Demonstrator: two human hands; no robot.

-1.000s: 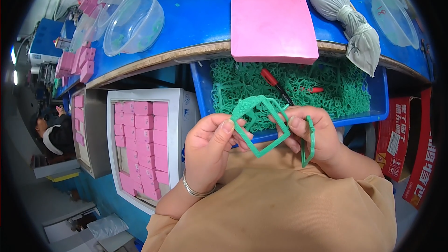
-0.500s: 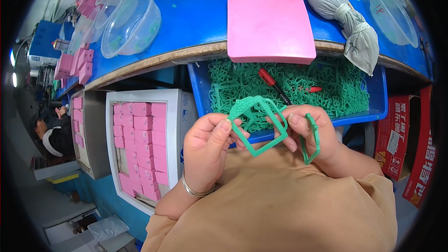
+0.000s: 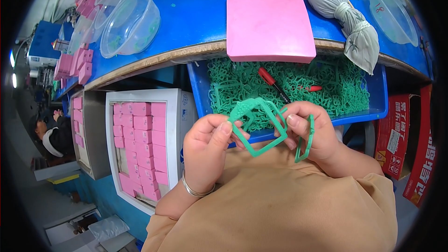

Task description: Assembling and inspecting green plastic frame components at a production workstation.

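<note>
My left hand [image 3: 205, 144] pinches the left corner of a green square frame [image 3: 268, 148] between thumb and fingers. A bumpy textured patch marks the frame's upper left side, and a second green layer shows behind it. My right hand [image 3: 319, 133] grips the frame's right side with thumb and fingertips. Hanging from the same right hand is another thin green frame [image 3: 310, 136], seen edge-on. Just beyond both hands stands a blue bin [image 3: 383, 93] full of green looped scraps [image 3: 340, 93]. A red-capped black marker [image 3: 274, 85] lies on the scraps.
A large pink block [image 3: 270, 23] overhangs the edge of the blue bench [image 3: 191, 18], beside a tied cloth bag [image 3: 350, 18]. Clear plastic bowls [image 3: 130, 23] are at the left. Lower left, a white box [image 3: 179, 126] holds pink blocks. Red cartons [image 3: 394, 135] stand right; someone sits far left.
The thin frame hanging from my right hand has turned and shifted slightly left. The square frame has tilted a little, with both hands still holding it.
</note>
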